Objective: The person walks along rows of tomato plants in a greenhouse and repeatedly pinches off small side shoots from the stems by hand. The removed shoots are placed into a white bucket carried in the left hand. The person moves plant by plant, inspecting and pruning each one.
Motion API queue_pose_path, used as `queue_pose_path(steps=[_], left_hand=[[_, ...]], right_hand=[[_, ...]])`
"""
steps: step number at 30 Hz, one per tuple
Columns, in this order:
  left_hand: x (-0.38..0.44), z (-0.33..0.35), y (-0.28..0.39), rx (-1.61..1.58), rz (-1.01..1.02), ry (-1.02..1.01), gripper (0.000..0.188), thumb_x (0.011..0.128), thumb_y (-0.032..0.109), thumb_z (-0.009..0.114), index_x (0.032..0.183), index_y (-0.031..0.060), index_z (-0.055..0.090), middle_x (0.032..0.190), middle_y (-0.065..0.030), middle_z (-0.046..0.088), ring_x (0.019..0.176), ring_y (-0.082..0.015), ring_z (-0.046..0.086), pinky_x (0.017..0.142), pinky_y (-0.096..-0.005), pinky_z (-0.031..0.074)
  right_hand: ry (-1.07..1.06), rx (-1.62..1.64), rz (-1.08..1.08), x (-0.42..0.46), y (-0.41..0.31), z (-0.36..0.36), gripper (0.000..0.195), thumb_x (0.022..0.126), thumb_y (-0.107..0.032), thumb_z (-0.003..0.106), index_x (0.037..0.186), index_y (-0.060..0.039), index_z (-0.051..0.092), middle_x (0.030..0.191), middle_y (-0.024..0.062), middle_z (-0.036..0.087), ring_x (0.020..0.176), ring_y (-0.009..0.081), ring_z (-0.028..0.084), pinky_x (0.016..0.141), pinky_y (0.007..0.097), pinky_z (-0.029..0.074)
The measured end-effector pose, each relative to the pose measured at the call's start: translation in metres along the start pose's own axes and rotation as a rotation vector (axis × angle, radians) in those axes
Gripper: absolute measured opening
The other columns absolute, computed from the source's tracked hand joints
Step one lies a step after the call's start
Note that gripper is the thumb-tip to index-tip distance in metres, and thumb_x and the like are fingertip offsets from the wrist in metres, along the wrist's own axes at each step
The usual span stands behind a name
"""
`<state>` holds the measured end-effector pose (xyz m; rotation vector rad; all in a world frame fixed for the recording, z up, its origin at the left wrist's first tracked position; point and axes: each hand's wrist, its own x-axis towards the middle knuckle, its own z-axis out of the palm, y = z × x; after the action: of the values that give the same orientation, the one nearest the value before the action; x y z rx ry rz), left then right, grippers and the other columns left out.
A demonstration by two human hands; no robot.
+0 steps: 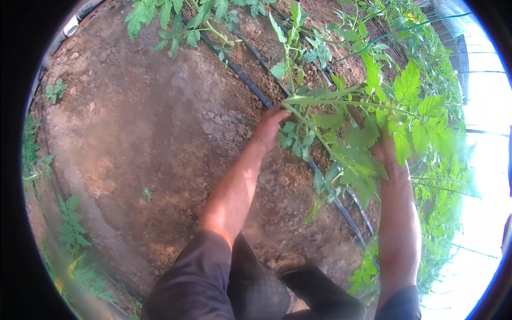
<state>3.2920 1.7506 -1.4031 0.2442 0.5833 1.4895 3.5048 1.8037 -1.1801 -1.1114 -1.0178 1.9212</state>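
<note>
A tomato plant [336,100] with a thick green stem and several leafy shoots spreads from the middle towards the right. My left hand [274,122] is at the base of its forking stems, fingers partly behind them; its grip is not clear. My right hand [378,140] reaches in among the leaves on the right, its fingers mostly hidden by foliage, so what it touches cannot be told. A green twine [380,38] runs from the plants towards the upper right.
Black drip irrigation hoses [250,84] run diagonally along the bare soil [132,120]. More tomato plants [208,16] stand at the top and along the right. Small green plants [72,224] line the left edge. My bent legs [260,280] are below.
</note>
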Motion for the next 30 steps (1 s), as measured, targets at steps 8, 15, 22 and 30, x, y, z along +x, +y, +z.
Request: queue_pose_path(steps=[8,15,22,30], left_hand=[[0.008,0.015,0.018,0.634,0.164,-0.147,0.039,0.098,0.015,0.068,0.136,0.0096,0.068,0.099,0.0014,0.069,0.087,-0.0096,0.058,0.079,-0.0312,0.049],[0.008,0.007,0.025,0.720,0.209,-0.214,0.031,0.100,0.013,0.066,0.130,0.0139,0.072,0.108,-0.0008,0.072,0.099,-0.0107,0.063,0.090,-0.0337,0.053],[0.013,0.000,0.016,0.928,0.168,-0.221,0.032,0.098,0.021,0.068,0.128,0.0097,0.072,0.125,-0.0055,0.073,0.109,-0.0121,0.064,0.096,-0.0330,0.050],[0.004,-0.005,0.015,0.913,0.222,-0.154,0.030,0.100,0.025,0.067,0.124,0.0082,0.073,0.115,-0.0069,0.076,0.108,-0.0155,0.066,0.100,-0.0366,0.049]], right_hand=[[0.146,-0.143,-0.052,-0.016,-0.003,-0.011,0.055,0.106,-0.039,0.054,0.150,-0.0073,0.046,0.144,0.0178,0.058,0.130,0.0306,0.057,0.107,0.0457,0.051],[0.147,-0.445,-0.048,-0.030,0.016,-0.018,0.048,0.102,-0.026,0.063,0.144,-0.0046,0.052,0.133,0.0161,0.064,0.117,0.0274,0.064,0.098,0.0417,0.054],[0.100,-1.151,-0.081,-0.039,0.045,0.002,0.044,0.097,-0.013,0.071,0.138,-0.0019,0.058,0.122,0.0144,0.071,0.104,0.0242,0.071,0.090,0.0377,0.057],[0.078,-1.669,-0.764,-0.016,0.059,0.000,0.054,0.089,0.000,0.067,0.141,-0.0070,0.057,0.135,0.0232,0.060,0.115,0.0403,0.066,0.089,0.0527,0.056]])
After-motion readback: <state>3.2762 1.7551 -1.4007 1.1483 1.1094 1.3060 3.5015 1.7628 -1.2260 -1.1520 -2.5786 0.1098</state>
